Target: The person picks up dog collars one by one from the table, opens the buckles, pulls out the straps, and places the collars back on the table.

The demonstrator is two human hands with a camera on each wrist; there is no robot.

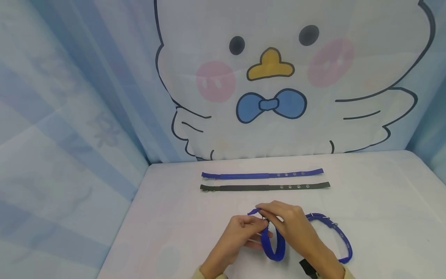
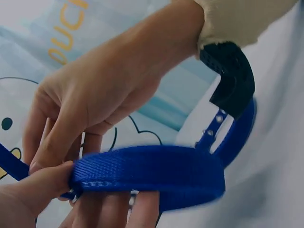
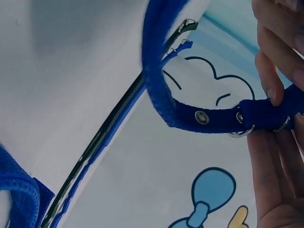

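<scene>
A blue collar (image 1: 273, 254) is bent into a loop between my two hands, above the table. At its buckle end my left hand (image 1: 240, 232) pinches the strap, with the thumb on top and the fingers beneath the band (image 2: 152, 166). My right hand (image 1: 292, 224) comes from above and holds the strap near its free tip, which sticks out past the fingers. Metal rings and an eyelet (image 3: 202, 117) show on the strap in the right wrist view. Fingers hide part of the buckle.
A second blue collar (image 1: 348, 242), curved into a loop, lies beside my right forearm. Farther back, a straight blue collar (image 1: 244, 176) and a dark green collar (image 1: 240, 188) lie side by side on the white table (image 1: 167, 201). A printed curtain (image 1: 216, 128) stands behind.
</scene>
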